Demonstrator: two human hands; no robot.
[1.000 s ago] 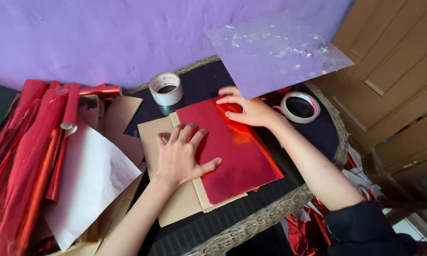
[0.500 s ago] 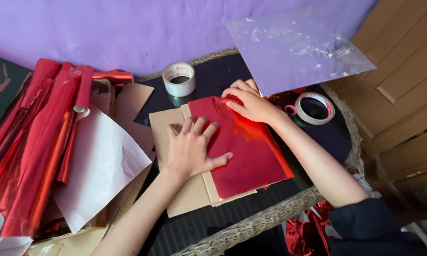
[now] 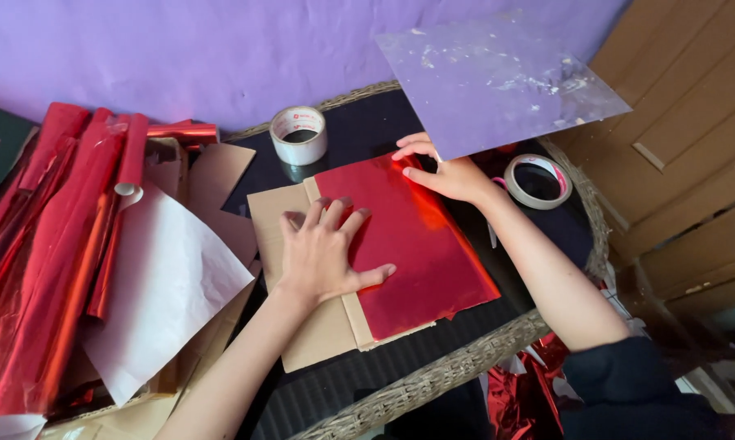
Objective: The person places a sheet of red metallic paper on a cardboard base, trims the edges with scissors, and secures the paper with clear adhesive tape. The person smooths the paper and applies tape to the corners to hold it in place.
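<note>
A shiny red foil sheet (image 3: 420,240) lies over brown cardboard pieces (image 3: 273,224) on a dark glass-topped wicker table (image 3: 432,383). My left hand (image 3: 322,253) rests flat with fingers spread, pressing where the cardboard meets the foil's left edge. My right hand (image 3: 445,171) presses its fingertips on the foil's far right corner. Neither hand grips anything.
A white tape roll (image 3: 299,134) stands at the table's back, another tape roll (image 3: 537,181) sits right of my right hand. A clear plastic sheet (image 3: 498,77) leans at the back right. Red foil rolls (image 3: 53,236), white paper (image 3: 159,285) and cardboard pile up on the left.
My right hand has slid slightly along the foil's far corner. My left hand stays pressed flat. The camera view has shifted a little.
</note>
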